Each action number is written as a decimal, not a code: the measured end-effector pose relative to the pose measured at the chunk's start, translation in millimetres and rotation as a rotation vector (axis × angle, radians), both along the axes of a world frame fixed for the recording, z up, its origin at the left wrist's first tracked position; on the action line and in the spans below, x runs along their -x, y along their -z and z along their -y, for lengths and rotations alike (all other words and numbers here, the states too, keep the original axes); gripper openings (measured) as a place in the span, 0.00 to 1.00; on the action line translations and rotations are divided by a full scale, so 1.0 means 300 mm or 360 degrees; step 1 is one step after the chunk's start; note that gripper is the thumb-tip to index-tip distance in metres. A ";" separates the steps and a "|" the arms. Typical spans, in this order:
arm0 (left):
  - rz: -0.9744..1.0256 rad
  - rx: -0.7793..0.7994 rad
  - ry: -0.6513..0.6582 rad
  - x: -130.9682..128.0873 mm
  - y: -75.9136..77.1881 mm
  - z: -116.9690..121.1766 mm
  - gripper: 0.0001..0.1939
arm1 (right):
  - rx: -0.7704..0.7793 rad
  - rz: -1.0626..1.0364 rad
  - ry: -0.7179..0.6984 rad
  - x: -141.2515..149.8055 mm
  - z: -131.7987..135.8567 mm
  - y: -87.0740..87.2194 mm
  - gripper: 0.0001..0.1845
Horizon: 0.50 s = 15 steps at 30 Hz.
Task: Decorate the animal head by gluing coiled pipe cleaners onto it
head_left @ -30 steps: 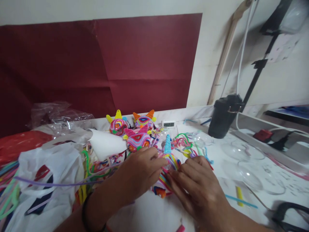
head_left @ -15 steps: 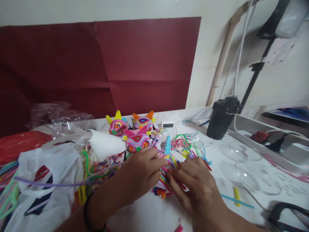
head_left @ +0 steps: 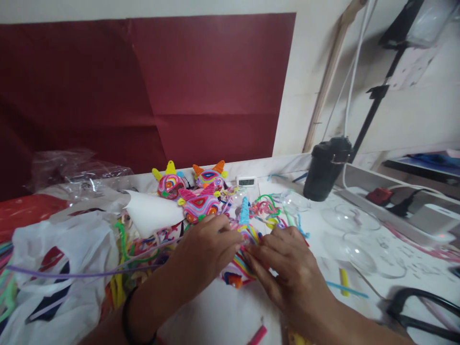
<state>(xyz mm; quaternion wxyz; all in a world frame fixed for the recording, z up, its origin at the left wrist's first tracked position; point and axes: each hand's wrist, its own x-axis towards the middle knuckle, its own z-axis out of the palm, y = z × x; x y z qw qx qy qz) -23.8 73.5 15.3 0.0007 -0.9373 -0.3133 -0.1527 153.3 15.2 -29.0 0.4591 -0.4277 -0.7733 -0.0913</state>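
Between my hands is a rounded, colourfully striped pipe-cleaner figure (head_left: pixel 237 266) with an orange and dark-blue eye-like patch low on its front. A light blue horn (head_left: pixel 244 211) stands up from its far side. My left hand (head_left: pixel 212 247) grips it from the left with fingers bent. My right hand (head_left: pixel 287 263) is closed at its right side, thumb and fingertips pinched against the surface. Whatever small piece lies between the fingertips is hidden. Behind them sit similar figures: one with pink ears (head_left: pixel 201 207), one with yellow ears (head_left: pixel 170 185) and one with orange ears (head_left: pixel 210 177).
At left are a white plastic bag (head_left: pixel 68 268), a long purple pipe cleaner (head_left: pixel 72 275) and a curled white sheet (head_left: pixel 154 213). At right stand a black bottle (head_left: pixel 325 170), clear plastic half-spheres (head_left: pixel 355 254) and black-framed glasses (head_left: pixel 398 306). A pink piece (head_left: pixel 258 334) lies in front.
The view has shifted slightly right and down, so things appear further left and higher. Both hands remain on the striped figure, with only small finger movement.
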 end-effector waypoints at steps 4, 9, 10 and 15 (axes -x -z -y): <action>0.0047 0.0002 0.0001 0.002 -0.002 -0.003 0.10 | 0.0068 -0.0072 -0.0064 -0.007 0.012 -0.007 0.07; 0.0051 -0.0041 0.0078 0.008 -0.004 -0.008 0.12 | 0.0263 -0.0221 -0.0223 -0.030 0.017 -0.023 0.06; 0.0059 -0.0049 0.0093 0.009 -0.003 -0.009 0.11 | 0.0291 -0.0242 -0.0252 -0.036 0.014 -0.027 0.06; 0.0147 -0.0039 0.0128 0.012 0.008 -0.019 0.07 | 0.0303 -0.0243 -0.0339 -0.059 -0.005 -0.032 0.08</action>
